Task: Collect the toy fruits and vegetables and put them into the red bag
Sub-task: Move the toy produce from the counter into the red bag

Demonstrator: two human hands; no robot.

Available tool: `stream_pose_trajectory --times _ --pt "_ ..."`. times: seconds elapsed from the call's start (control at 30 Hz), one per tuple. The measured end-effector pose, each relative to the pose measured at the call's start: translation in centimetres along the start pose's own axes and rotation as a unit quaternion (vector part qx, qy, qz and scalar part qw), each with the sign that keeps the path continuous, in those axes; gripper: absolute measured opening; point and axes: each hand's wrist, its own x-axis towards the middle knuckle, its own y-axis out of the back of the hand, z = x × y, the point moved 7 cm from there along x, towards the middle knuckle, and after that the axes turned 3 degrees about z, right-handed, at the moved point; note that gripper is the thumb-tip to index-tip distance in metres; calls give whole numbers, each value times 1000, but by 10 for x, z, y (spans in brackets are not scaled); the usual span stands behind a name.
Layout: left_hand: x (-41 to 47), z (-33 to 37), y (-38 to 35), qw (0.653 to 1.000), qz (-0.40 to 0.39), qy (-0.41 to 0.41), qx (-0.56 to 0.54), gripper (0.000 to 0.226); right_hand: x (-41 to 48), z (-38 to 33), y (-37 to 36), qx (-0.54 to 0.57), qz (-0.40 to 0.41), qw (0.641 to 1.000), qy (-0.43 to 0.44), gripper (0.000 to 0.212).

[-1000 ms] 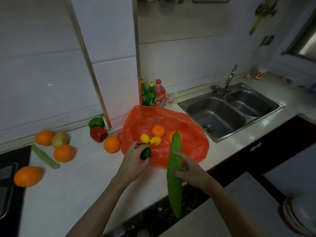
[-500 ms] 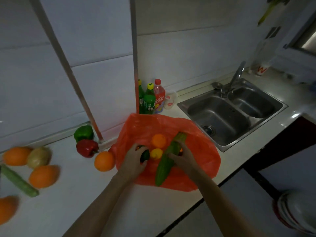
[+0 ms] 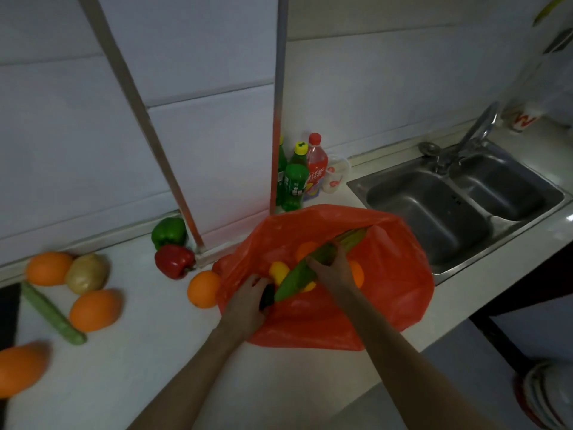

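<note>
The white worktop [image 3: 148, 377] runs from the left edge to a steel double-basin sink [image 3: 434, 218] on the right. Between the sink and a loose orange [image 3: 203, 288] the red bag [image 3: 393, 293] lies slumped on the worktop, its thin plastic crumpled and its mouth open toward the person. In it are two round orange fruits [image 3: 356, 273], a yellow lemon [image 3: 277, 270] and the far part of a long cucumber [image 3: 294, 276], whose tip reaches toward the bag's back wall.

Both forearms reach in from the bottom edge. The right hand [image 3: 335, 268] is wrapped over the cucumber at about its middle, fingers curled round it, holding it slanted. The left hand [image 3: 248, 302] is at the bag's near-left edge, clasping a small dark green piece [image 3: 267, 297]. Whether it also pinches the plastic cannot be told.

The cucumber is bright green and straight, paler where the red film covers it.

Outside the bag, on the left of the worktop, lie three more oranges [image 3: 94, 310], a brownish potato [image 3: 86, 273], a pale green cucumber [image 3: 52, 313], a red pepper [image 3: 173, 260] and a green pepper [image 3: 169, 232]. Bottles [image 3: 294, 187] stand against the wall behind the bag.
</note>
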Motion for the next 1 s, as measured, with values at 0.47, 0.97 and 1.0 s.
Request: stream_pose_trajectory --times 0.47,0.97,1.0 --pt "-41 34 57 992 126 10 -28 44 -33 -15 29 -121 -64 985 102 71" --pt "-203 11 106 956 222 185 51 48 -147 -68 -43 -206 -224 889 341 62" --pt "-214 6 111 952 223 200 55 49 -156 -72 -54 -213 -234 880 355 61"
